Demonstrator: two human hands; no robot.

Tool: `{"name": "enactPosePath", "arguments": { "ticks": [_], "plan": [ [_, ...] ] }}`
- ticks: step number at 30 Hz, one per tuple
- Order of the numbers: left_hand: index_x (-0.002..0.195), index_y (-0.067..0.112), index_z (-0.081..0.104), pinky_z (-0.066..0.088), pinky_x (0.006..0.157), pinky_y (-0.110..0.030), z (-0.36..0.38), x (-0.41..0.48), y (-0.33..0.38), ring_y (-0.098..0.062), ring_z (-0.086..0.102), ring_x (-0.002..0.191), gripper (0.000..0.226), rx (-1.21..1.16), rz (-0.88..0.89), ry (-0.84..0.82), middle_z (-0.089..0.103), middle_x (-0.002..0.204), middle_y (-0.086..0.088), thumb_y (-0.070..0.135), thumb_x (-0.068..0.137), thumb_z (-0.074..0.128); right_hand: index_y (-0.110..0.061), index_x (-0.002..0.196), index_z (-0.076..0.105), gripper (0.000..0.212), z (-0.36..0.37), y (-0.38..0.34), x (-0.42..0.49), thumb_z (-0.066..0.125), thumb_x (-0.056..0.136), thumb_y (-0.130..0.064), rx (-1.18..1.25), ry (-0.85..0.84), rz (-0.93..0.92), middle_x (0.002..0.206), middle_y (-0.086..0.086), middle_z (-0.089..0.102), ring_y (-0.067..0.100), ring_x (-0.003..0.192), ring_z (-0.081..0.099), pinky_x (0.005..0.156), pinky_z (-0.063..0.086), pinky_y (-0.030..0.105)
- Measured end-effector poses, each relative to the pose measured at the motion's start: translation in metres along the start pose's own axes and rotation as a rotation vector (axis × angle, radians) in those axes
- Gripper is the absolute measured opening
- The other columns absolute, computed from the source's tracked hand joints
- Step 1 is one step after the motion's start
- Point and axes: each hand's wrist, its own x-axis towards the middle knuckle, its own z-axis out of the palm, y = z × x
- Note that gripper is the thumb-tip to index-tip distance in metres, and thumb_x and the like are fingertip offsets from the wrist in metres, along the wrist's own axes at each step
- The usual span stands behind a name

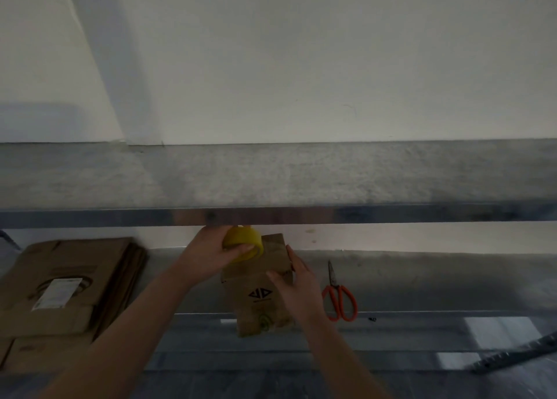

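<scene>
On the lower metal shelf (422, 278), near its front edge and under the upper shelf (271, 181), a small cardboard box (256, 290) is stood between the two hands, with a roll of yellow tape (242, 243) held against its top. The box is judged light and fairly stiff at its edges and corners but liable to dent in the middle of its panels, so it is best taken at the corners. The tape roll is judged light, rigid and easily held around its rim or through its core. The roll is grasped by the left hand (208, 257), whose fingers are curled round its outer rim. The box's right corner is clasped by the right hand (298, 287), the thumb laid on the facing panel and the fingers run along the right side, only moderately spread. Orange-handled scissors (339, 299) are seen just right of the box, and a stack of flattened cartons (60, 287) well to the left.
</scene>
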Motion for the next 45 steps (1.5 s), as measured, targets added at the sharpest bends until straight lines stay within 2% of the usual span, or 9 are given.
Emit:
{"name": "enactPosePath", "arguments": {
  "ticks": [5, 9, 12, 17, 22, 26, 29, 34, 45],
  "plan": [
    [0.120, 0.036, 0.055, 0.042, 0.082, -0.021, -0.010, 0.004, -0.005, -0.003, 0.055, 0.099, 0.054, 0.073, -0.020, -0.024, 0.058, 0.111, 0.017, 0.063, 0.074, 0.064, -0.037, 0.144, 0.043, 0.058, 0.006, 0.000, 0.011, 0.061, 0.090, -0.051, 0.021, -0.042, 0.079, 0.130, -0.012, 0.059, 0.009, 0.116, 0.057, 0.099, 0.049, 0.034],
    [0.121, 0.043, 0.048, 0.042, 0.086, -0.020, -0.013, 0.005, -0.012, -0.004, 0.055, 0.104, 0.059, -0.018, -0.044, -0.092, 0.059, 0.119, 0.013, 0.066, 0.069, 0.063, -0.053, 0.116, 0.052, 0.035, 0.006, -0.003, 0.019, 0.064, 0.083, -0.045, 0.118, -0.098, 0.115, 0.113, -0.017, 0.066, 0.006, 0.105, 0.063, 0.093, 0.053, 0.037],
    [0.125, 0.041, 0.049, 0.041, 0.088, -0.018, -0.012, 0.002, -0.015, 0.003, 0.053, 0.105, 0.060, -0.045, -0.002, -0.033, 0.056, 0.120, 0.017, 0.062, 0.071, 0.065, -0.042, 0.124, 0.049, 0.052, 0.005, -0.001, 0.026, 0.071, 0.077, -0.045, 0.160, -0.126, 0.139, 0.109, -0.017, 0.065, 0.003, 0.101, 0.063, 0.092, 0.055, 0.038],
    [0.100, 0.054, 0.052, 0.038, 0.074, 0.002, -0.020, -0.006, -0.016, 0.025, 0.050, 0.093, 0.036, -0.097, 0.020, 0.063, 0.056, 0.101, 0.032, 0.056, 0.069, 0.069, -0.032, 0.122, 0.045, 0.060, 0.005, -0.009, 0.038, 0.076, 0.075, -0.056, 0.067, -0.148, 0.096, 0.105, -0.020, 0.060, -0.003, 0.095, 0.060, 0.079, 0.054, 0.022],
    [0.104, 0.030, 0.065, 0.034, 0.062, -0.009, -0.011, -0.011, -0.018, 0.003, 0.053, 0.074, 0.039, 0.039, -0.019, 0.085, 0.055, 0.082, 0.022, 0.054, 0.075, 0.070, -0.034, 0.123, 0.048, 0.048, 0.018, 0.000, 0.019, 0.069, 0.084, -0.052, 0.098, -0.030, 0.060, 0.105, -0.020, 0.063, -0.012, 0.092, 0.061, 0.070, 0.052, 0.010],
    [0.116, 0.040, 0.061, 0.040, 0.073, -0.024, -0.007, -0.021, -0.017, -0.008, 0.051, 0.090, 0.044, 0.093, 0.006, 0.144, 0.054, 0.100, 0.013, 0.048, 0.075, 0.075, -0.033, 0.137, 0.044, 0.065, 0.035, 0.010, -0.007, 0.056, 0.084, -0.068, 0.055, 0.078, 0.043, 0.111, -0.019, 0.065, -0.006, 0.097, 0.063, 0.082, 0.058, 0.025],
    [0.113, 0.040, 0.061, 0.041, 0.078, -0.026, -0.013, -0.026, -0.014, -0.007, 0.050, 0.094, 0.045, 0.124, 0.023, 0.157, 0.058, 0.108, 0.013, 0.048, 0.072, 0.077, -0.032, 0.142, 0.040, 0.069, 0.040, 0.007, -0.005, 0.051, 0.085, -0.069, 0.011, 0.068, 0.049, 0.114, -0.017, 0.064, 0.003, 0.100, 0.064, 0.086, 0.056, 0.026],
    [0.114, 0.037, 0.064, 0.043, 0.083, -0.026, -0.020, -0.029, -0.005, -0.008, 0.055, 0.099, 0.044, 0.178, 0.093, 0.149, 0.065, 0.112, 0.011, 0.045, 0.073, 0.078, -0.035, 0.141, 0.042, 0.067, 0.045, 0.001, -0.005, 0.048, 0.085, -0.071, -0.020, 0.089, 0.059, 0.105, -0.024, 0.060, -0.002, 0.093, 0.061, 0.069, 0.040, 0.002],
    [0.108, 0.036, 0.055, 0.045, 0.071, -0.026, -0.029, -0.030, -0.011, -0.011, 0.056, 0.085, 0.038, 0.205, 0.002, 0.113, 0.057, 0.092, 0.014, 0.052, 0.077, 0.072, -0.031, 0.144, 0.041, 0.066, 0.048, 0.004, -0.005, 0.049, 0.089, -0.066, -0.044, 0.098, 0.056, 0.111, -0.018, 0.061, 0.006, 0.104, 0.062, 0.084, 0.048, 0.018]
  ]
}}
